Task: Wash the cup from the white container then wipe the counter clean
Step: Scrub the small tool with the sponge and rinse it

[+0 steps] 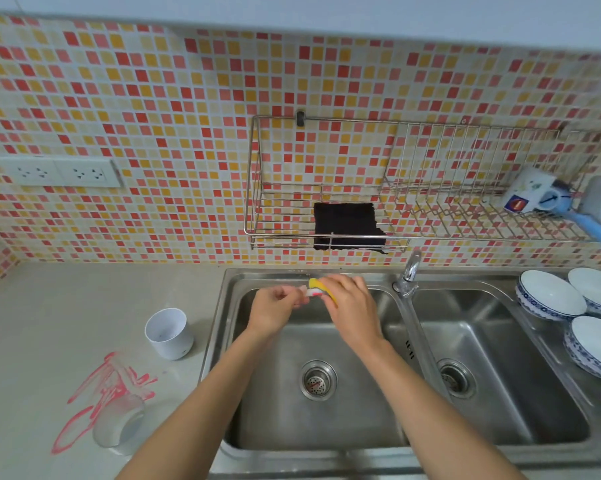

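Observation:
Both my hands are over the back of the left sink basin (285, 424). My left hand (273, 308) pinches a small pink-and-white item (309, 292); most of it is hidden, so I cannot tell its shape. My right hand (352, 306) grips a yellow sponge (317, 283) and presses it against that item. The white container (169, 333) stands upright on the counter just left of the sink and looks empty. Red smears (110, 384) mark the counter (49, 323) in front of it.
A clear glass (119, 426) lies on its side on the smeared counter. The faucet (410, 271) stands between the two basins and no water is visible. A black cloth (347, 225) hangs in the wall wire rack (257, 202), and a mug (531, 192) sits at its right end. Blue-patterned bowls (548, 294) sit at the right.

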Demonstrator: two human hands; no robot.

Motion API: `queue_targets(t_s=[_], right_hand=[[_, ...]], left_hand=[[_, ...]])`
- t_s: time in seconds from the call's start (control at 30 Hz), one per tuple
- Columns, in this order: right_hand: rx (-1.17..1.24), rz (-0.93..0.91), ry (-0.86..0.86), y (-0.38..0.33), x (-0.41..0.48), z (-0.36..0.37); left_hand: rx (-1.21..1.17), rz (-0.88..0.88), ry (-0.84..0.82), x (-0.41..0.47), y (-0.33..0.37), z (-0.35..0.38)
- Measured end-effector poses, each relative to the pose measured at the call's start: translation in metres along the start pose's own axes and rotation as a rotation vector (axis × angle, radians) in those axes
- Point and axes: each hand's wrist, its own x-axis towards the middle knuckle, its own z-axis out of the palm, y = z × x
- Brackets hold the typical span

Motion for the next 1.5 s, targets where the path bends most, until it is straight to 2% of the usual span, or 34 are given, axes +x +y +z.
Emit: queue_targets(t_s=[0.2, 0.3, 0.37, 0.47, 0.6, 0.63, 0.73, 0.77, 0.9, 1.03, 1.2, 1.33, 1.47, 1.5], right_hand=[[-0.049, -0.073, -0.124, 0.009, 0.003, -0.006], [-0.002, -0.04, -0.201, 0.007, 0.007, -0.008], [0.064, 0.035, -0.198, 0.005, 0.008, -0.008], [0.178, 0.17, -0.079, -0.004, 0.003, -0.005], [0.229, 0.079, -0.056, -0.026, -0.011, 0.007], [0.221, 0.105, -0.034, -0.025, -0.01, 0.007], [0.176, 0.308, 0.012, -0.015, -0.005, 0.007], [0.179, 0.312, 0.023, -0.018, -0.006, 0.007], [0.226, 0.09, -0.004, -0.038, -0.017, 0.013], [0.164, 0.305, 0.042, -0.026, -0.01, 0.011], [0.199, 0.124, 0.014, -0.044, -0.02, 0.015], [0.174, 0.314, 0.068, -0.026, -0.015, 0.014], [0.189, 0.112, 0.006, -0.042, -0.023, 0.017], [0.18, 0.123, 0.008, -0.037, -0.022, 0.018]], left_hand=[[0.435, 0.38, -0.135, -0.003, -0.001, -0.013], [0.524, 0.469, -0.101, -0.006, 0.005, -0.013], [0.506, 0.442, -0.035, -0.006, 0.006, -0.013], [0.375, 0.357, 0.062, -0.003, 0.004, -0.013], [0.294, 0.304, 0.096, -0.001, 0.002, -0.012], [0.281, 0.284, 0.11, -0.001, 0.002, -0.012], [0.235, 0.217, 0.153, 0.0, 0.002, -0.01], [0.222, 0.201, 0.159, 0.0, 0.002, -0.009], [0.175, 0.162, 0.142, 0.006, -0.001, -0.009], [0.053, 0.027, 0.146, 0.009, -0.007, -0.007], [0.0, 0.006, 0.153, 0.008, -0.003, -0.004], [-0.015, -0.005, 0.154, 0.005, -0.001, -0.002], [-0.009, -0.021, 0.16, 0.007, -0.001, -0.004], [-0.007, -0.023, 0.16, 0.007, -0.001, -0.004]])
